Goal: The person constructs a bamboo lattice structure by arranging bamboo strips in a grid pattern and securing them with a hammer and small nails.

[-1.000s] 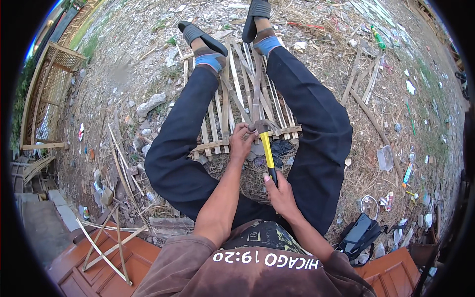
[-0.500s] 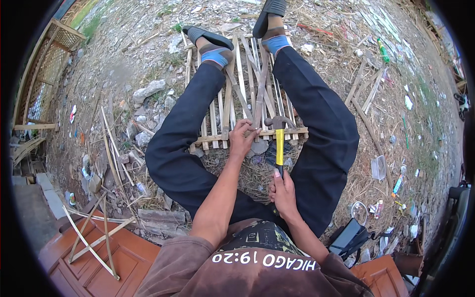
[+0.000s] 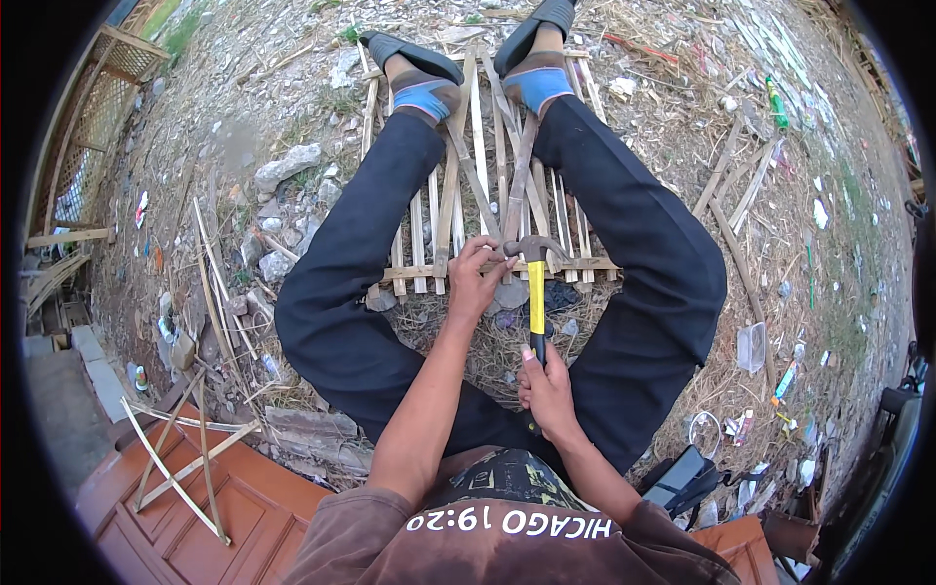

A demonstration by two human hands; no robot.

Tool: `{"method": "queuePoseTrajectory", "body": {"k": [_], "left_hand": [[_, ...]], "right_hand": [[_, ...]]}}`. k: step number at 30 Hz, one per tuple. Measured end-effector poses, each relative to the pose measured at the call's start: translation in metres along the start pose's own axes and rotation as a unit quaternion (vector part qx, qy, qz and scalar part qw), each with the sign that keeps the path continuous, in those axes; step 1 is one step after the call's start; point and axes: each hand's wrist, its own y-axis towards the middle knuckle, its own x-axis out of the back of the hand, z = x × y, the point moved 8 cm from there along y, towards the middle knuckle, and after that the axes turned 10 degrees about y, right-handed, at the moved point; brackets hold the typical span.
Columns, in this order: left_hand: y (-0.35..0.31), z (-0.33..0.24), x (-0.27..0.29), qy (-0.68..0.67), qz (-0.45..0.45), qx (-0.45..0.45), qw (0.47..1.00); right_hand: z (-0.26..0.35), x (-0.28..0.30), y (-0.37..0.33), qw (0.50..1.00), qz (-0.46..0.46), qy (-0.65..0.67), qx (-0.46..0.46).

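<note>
My right hand [image 3: 548, 393] grips the black end of a claw hammer [image 3: 536, 297] with a yellow handle. Its dark metal head is level with the near crossbar [image 3: 585, 264] of a wooden slat frame [image 3: 420, 239], right beside my left fingertips. My left hand [image 3: 475, 278] rests at that crossbar with its fingers pinched together, where two slanting slats meet it. Whatever is between those fingers is too small to make out. The frame lies on the ground between my legs, with narrow upright slats and several diagonal ones, and my feet in dark sandals rest on its far end.
Rubble, stones [image 3: 288, 168] and dry grass surround the frame. Loose sticks [image 3: 736, 249] and a clear plastic tub [image 3: 751, 347] lie to the right. A brown panelled door [image 3: 234, 517] with thin strips on it is at lower left. A phone [image 3: 675, 478] lies near my right side.
The hammer has shifted left, its head now beside my left fingertips. My right hand moved left with it. My left hand stays at the crossbar, while my right knee is slightly farther out.
</note>
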Motion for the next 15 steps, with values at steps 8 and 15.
{"method": "queuePoseTrajectory", "body": {"k": [8, 15], "left_hand": [[0.002, -0.005, 0.002, 0.026, -0.016, -0.013, 0.999], [0.001, -0.004, 0.006, 0.017, 0.027, 0.022, 0.999]], "right_hand": [[0.001, 0.011, 0.018, 1.000, 0.002, 0.010, -0.019], [0.058, 0.016, 0.006, 0.970, 0.010, -0.222, 0.098]]}}
